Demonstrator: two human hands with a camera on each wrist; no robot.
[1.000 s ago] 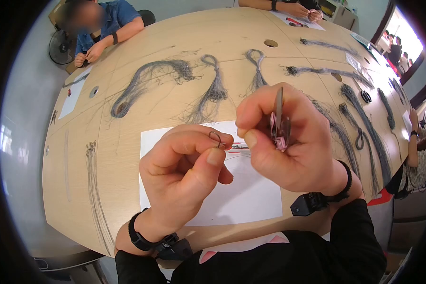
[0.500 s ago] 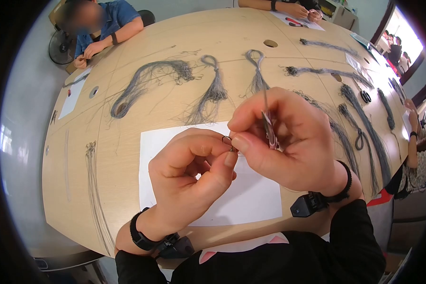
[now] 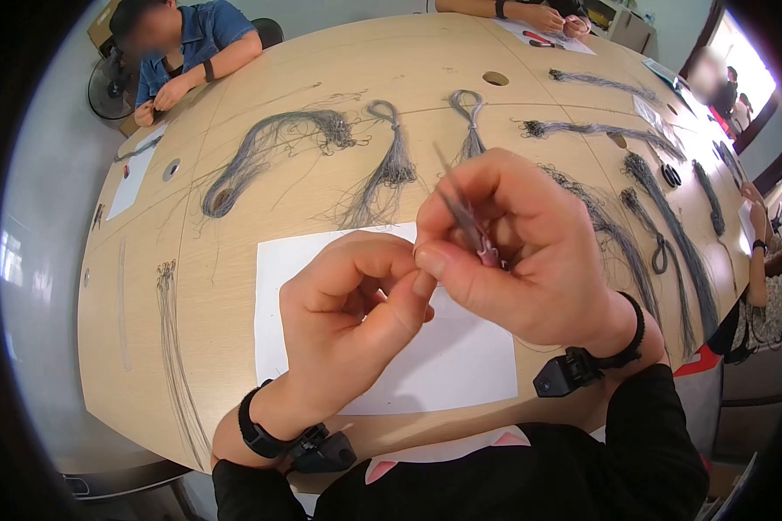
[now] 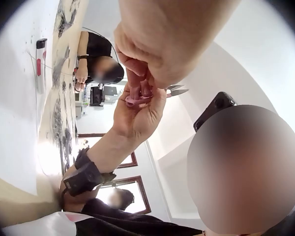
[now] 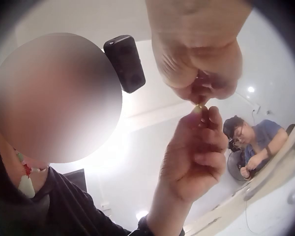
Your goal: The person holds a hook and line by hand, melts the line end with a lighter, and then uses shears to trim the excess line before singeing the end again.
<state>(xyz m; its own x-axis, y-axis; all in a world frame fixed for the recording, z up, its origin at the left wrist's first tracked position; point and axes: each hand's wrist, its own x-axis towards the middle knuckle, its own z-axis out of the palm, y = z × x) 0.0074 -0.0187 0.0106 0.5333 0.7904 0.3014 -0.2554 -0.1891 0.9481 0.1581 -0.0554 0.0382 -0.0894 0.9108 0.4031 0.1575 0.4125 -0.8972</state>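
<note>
Small scissors (image 3: 471, 224) with pink handles lie in my curled right hand (image 3: 526, 252), blades pointing up and left; in the left wrist view their blades (image 4: 178, 91) stick out past the fingers. My left hand (image 3: 347, 317) pinches with thumb and forefinger, its tips touching those of my right hand above a white sheet (image 3: 460, 373). The small dark wire loop at these fingertips is now hidden by them. In the right wrist view my left hand (image 5: 194, 157) meets my right hand (image 5: 199, 64) tip to tip.
Looped grey wire bundles (image 3: 394, 165) lie beyond the sheet, with more bundles (image 3: 678, 226) to the right. Thin wires (image 3: 175, 339) lie at the left. A person in a blue shirt (image 3: 222, 39) sits across the table; red-handled pliers (image 3: 539, 40) lie at the far side.
My hands have come together, my left moving right until the fingertips touch. The scissors have tilted over to the left, and the wire loop has gone out of sight between the fingers.
</note>
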